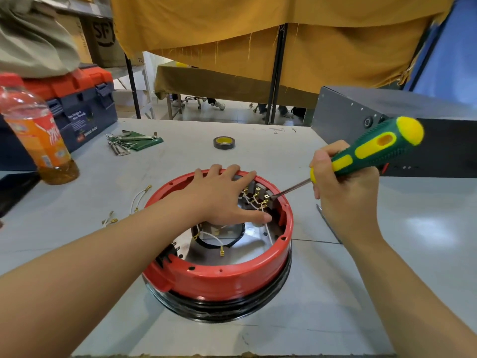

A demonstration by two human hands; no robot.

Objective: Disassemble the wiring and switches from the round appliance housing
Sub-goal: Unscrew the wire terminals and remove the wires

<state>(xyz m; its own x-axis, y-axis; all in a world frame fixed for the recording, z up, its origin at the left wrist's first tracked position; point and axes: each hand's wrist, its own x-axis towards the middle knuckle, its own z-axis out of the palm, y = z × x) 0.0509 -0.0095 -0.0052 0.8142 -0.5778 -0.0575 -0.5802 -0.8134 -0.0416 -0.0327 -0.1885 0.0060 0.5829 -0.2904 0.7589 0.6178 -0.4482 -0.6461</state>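
Note:
The round red housing (219,277) with a black base ring sits upside down in the middle of the grey table. Inside its far wall stand the switches (258,193) with brass terminals and white wires (254,205). My left hand (222,197) lies spread over the far rim, fingers straight, thumb pressing down inside near the wires. My right hand (340,182) grips a green and yellow screwdriver (371,148); its metal tip reaches the rightmost switch. A loose white wire with a brass lug (214,237) lies on the shiny inner plate.
Removed white wires (139,200) lie on the table left of the housing. An orange drink bottle (36,135) and a blue and orange toolbox (80,99) stand at the left. Hex keys (126,143) and a tape roll (224,142) lie farther back. A grey metal box (361,112) stands right.

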